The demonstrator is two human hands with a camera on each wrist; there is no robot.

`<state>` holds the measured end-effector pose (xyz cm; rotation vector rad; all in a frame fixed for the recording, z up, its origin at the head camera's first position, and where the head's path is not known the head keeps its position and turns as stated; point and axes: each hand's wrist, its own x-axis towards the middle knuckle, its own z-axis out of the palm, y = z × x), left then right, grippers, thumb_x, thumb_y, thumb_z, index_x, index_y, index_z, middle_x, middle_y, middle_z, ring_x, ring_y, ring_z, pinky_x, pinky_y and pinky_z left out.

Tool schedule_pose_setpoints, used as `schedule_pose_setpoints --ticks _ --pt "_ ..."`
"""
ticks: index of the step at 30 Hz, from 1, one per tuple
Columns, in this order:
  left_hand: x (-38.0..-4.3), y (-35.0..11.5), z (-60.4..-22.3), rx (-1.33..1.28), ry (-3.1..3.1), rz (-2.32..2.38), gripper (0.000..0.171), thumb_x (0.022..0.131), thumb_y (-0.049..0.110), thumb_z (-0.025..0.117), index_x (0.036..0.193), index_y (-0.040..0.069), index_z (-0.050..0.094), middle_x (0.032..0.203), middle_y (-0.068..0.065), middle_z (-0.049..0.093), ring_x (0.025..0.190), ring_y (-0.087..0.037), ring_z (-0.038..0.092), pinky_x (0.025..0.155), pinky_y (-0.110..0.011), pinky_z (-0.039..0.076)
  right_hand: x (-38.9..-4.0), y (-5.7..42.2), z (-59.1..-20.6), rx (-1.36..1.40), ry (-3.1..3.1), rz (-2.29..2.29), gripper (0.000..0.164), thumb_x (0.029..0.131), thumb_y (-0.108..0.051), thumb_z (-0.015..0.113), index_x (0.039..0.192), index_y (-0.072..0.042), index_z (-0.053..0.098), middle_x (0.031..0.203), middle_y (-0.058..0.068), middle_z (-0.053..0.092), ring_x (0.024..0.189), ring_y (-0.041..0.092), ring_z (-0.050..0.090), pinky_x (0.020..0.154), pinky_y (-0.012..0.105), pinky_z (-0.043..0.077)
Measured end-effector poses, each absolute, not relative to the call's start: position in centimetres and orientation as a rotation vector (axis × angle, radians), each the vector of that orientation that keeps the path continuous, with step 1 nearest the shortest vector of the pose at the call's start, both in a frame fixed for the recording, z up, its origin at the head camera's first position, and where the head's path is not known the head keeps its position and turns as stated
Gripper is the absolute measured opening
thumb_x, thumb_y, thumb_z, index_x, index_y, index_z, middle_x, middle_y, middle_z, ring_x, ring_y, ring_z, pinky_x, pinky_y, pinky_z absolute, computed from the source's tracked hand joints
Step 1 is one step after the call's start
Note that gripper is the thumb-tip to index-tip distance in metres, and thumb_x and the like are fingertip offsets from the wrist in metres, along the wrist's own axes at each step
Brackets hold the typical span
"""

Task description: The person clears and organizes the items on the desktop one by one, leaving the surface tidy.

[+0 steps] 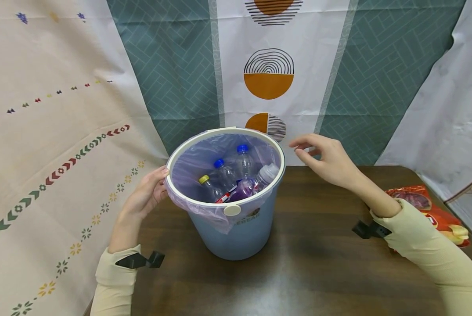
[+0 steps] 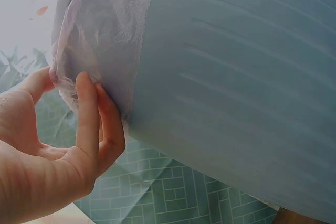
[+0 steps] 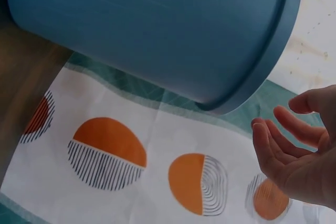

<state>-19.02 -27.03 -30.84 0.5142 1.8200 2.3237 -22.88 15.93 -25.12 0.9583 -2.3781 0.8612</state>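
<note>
A blue trash can (image 1: 236, 239) stands on the table, lined with a thin purple plastic bag (image 1: 196, 208) folded over its cream rim. My left hand (image 1: 145, 195) grips the rim at its left side, thumb on top and fingers underneath. In the left wrist view, that hand's fingers (image 2: 88, 114) press the bag's overhang near the can wall. Several plastic bottles lie inside, among them a yellow-capped bottle (image 1: 211, 191) and a blue-capped bottle (image 1: 244, 166). Off the can's right side, my right hand (image 1: 330, 160) hovers in the air, fingers loosely bent, holding nothing.
A red snack bag (image 1: 429, 213) lies on the brown wooden table (image 1: 318, 263) at the right, partly behind my right forearm. Patterned cloth (image 1: 180, 57) hangs behind the table, and another embroidered cloth (image 1: 50, 140) hangs along the left. Each sleeve carries a small black camera mount.
</note>
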Motion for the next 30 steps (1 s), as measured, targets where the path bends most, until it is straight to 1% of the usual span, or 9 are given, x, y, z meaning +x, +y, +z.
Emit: schedule_pose_setpoints --ticks 3,7,10,14,17,20,23,26,30 --pt "-19.1 -27.0 -30.8 0.506 1.813 2.325 0.024 0.098 0.014 0.037 0.118 0.004 0.047 0.093 0.003 0.061 0.079 -0.004 0.061 0.07 -0.016 0.055 -23.0 16.5 -25.5 0.934 -2.408 0.876 0.02 0.091 -0.018 0.055 0.109 -0.015 0.063 0.108 -0.002 0.065 0.089 0.009 0.059 0.075 0.035 0.055" --pt "-19.1 -26.9 -30.7 0.491 1.828 2.32 0.024 0.098 0.014 0.037 0.118 0.004 0.046 0.092 0.003 0.061 0.078 -0.004 0.061 0.069 -0.016 0.055 -23.3 17.6 -26.2 0.91 -2.472 0.873 0.023 0.091 -0.021 0.055 0.113 -0.014 0.06 0.111 -0.001 0.063 0.093 0.012 0.059 0.077 0.04 0.054" --pt "-19.0 -27.0 -30.6 0.493 1.837 2.316 0.025 0.098 0.013 0.035 0.118 0.004 0.046 0.093 0.003 0.061 0.079 -0.004 0.062 0.07 -0.016 0.055 -23.7 18.4 -27.0 0.893 -2.529 0.845 0.028 0.091 -0.022 0.056 0.118 -0.013 0.057 0.116 0.0 0.061 0.095 0.013 0.059 0.077 0.036 0.053" --pt "-18.8 -27.0 -30.5 0.483 1.862 2.32 0.025 0.098 0.013 0.036 0.118 0.004 0.048 0.094 0.003 0.061 0.08 -0.005 0.062 0.069 -0.016 0.055 -24.0 19.6 -28.2 0.857 -2.617 0.851 0.037 0.09 -0.024 0.056 0.125 -0.012 0.051 0.122 0.002 0.057 0.1 0.018 0.058 0.079 0.037 0.052" --pt "-18.6 -26.9 -30.4 0.427 1.916 2.327 0.023 0.097 0.014 0.04 0.117 0.006 0.049 0.093 0.004 0.061 0.079 -0.004 0.062 0.068 -0.015 0.054 -24.2 20.5 -29.1 0.82 -2.677 0.903 0.042 0.091 -0.027 0.056 0.128 -0.01 0.047 0.126 0.006 0.053 0.107 0.024 0.056 0.083 0.046 0.05" --pt "-18.4 -26.8 -30.2 0.355 1.999 2.319 0.022 0.096 0.015 0.043 0.116 0.008 0.049 0.093 0.005 0.062 0.078 -0.004 0.063 0.069 -0.016 0.055 -24.4 21.3 -30.0 0.777 -2.715 0.945 0.044 0.091 -0.029 0.056 0.129 -0.01 0.045 0.128 0.009 0.051 0.111 0.028 0.053 0.086 0.049 0.049" --pt "-18.2 -26.7 -30.0 0.298 2.077 2.307 0.022 0.095 0.015 0.045 0.116 0.009 0.048 0.093 0.005 0.063 0.078 -0.004 0.064 0.07 -0.017 0.055 -24.5 22.2 -30.9 0.745 -2.738 0.95 0.044 0.091 -0.029 0.056 0.129 -0.01 0.045 0.127 0.011 0.05 0.111 0.03 0.053 0.086 0.051 0.048" --pt "-18.1 -26.7 -29.9 0.257 2.129 2.302 0.026 0.095 0.015 0.046 0.119 0.007 0.046 0.093 0.006 0.064 0.079 -0.004 0.065 0.07 -0.018 0.055 -24.5 23.0 -31.5 0.725 -2.759 0.94 0.044 0.091 -0.03 0.055 0.128 -0.009 0.045 0.127 0.012 0.05 0.112 0.033 0.053 0.088 0.053 0.046" --pt "-18.0 -26.7 -29.7 0.207 2.182 2.293 0.035 0.094 0.015 0.048 0.126 0.002 0.041 0.093 0.006 0.065 0.078 -0.004 0.065 0.071 -0.019 0.056 -24.3 24.2 -32.2 0.685 -2.793 0.94 0.044 0.092 -0.032 0.053 0.128 -0.008 0.044 0.127 0.014 0.049 0.113 0.035 0.05 0.089 0.054 0.044"
